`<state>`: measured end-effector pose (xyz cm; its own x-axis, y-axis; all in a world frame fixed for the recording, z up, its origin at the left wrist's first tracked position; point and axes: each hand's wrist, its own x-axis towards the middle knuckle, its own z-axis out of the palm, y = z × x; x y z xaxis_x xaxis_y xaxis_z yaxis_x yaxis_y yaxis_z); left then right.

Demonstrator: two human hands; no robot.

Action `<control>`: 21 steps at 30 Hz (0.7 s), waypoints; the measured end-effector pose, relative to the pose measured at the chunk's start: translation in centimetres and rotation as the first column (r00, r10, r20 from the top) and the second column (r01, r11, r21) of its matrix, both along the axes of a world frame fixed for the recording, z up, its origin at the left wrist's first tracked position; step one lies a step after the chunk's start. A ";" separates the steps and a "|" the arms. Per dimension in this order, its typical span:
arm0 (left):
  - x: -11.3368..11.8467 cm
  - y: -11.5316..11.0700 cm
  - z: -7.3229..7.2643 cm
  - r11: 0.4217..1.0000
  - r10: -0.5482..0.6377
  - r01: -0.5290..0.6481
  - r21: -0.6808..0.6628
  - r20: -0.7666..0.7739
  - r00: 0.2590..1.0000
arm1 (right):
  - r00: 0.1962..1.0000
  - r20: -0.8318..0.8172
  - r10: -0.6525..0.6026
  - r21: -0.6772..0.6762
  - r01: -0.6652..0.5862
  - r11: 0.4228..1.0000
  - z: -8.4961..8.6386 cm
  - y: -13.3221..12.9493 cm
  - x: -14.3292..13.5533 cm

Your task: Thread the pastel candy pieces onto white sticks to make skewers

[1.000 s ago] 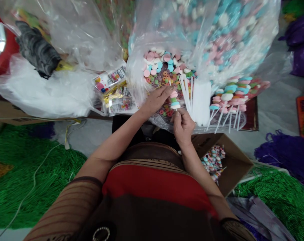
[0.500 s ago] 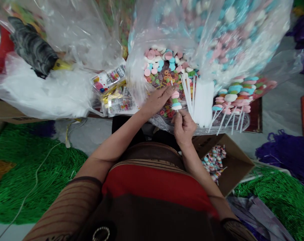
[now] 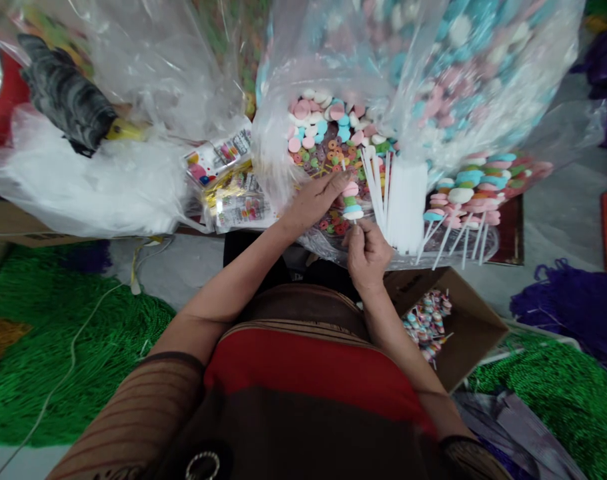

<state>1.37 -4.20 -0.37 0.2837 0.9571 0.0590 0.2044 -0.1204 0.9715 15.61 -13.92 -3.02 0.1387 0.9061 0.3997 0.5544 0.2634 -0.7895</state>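
Observation:
A candy skewer (image 3: 351, 202), a white stick threaded with pink, green, blue and white discs, stands between my two hands. My right hand (image 3: 368, 250) pinches the lower end of its stick between thumb and finger. My left hand (image 3: 316, 200) is closed at the upper end, its thumb and fingers against the top pink candy; the fingertips are partly hidden. Just beyond the hands lies a pile of pink, blue and white candy discs (image 3: 316, 120). Small ring candies (image 3: 328, 155) lie nearer, partly behind my left hand. White sticks (image 3: 407, 207) are bundled to the right.
Finished candy skewers (image 3: 466, 187) rest at the right. Below the table edge stands a cardboard box (image 3: 476, 333) with more skewers inside. Big plastic bags (image 3: 483, 80) of candy rise at the back. Printed packets (image 3: 238, 193) and a grey striped roll (image 3: 66, 90) are on the left.
Almost nothing differs. Both hands keep their place on the candy skewer, and the things around them have not moved.

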 end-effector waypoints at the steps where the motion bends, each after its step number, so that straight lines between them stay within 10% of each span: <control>1: 0.0 0.0 0.0 1.000 0.001 -0.001 0.006 0.003 1.000 | 1.000 0.001 -0.001 0.000 0.001 1.000 0.0 0.0 0.0; 21: 0.0 0.0 0.2 1.000 -0.011 0.011 -0.027 0.008 1.000 | 1.000 -0.005 -0.001 0.032 0.001 0.999 -0.1 -0.3 0.1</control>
<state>1.33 -4.23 -0.16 0.2935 0.9553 0.0353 0.1951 -0.0960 0.9761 15.67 -14.21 -3.13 0.1420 0.8925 0.4281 0.5511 0.2880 -0.7832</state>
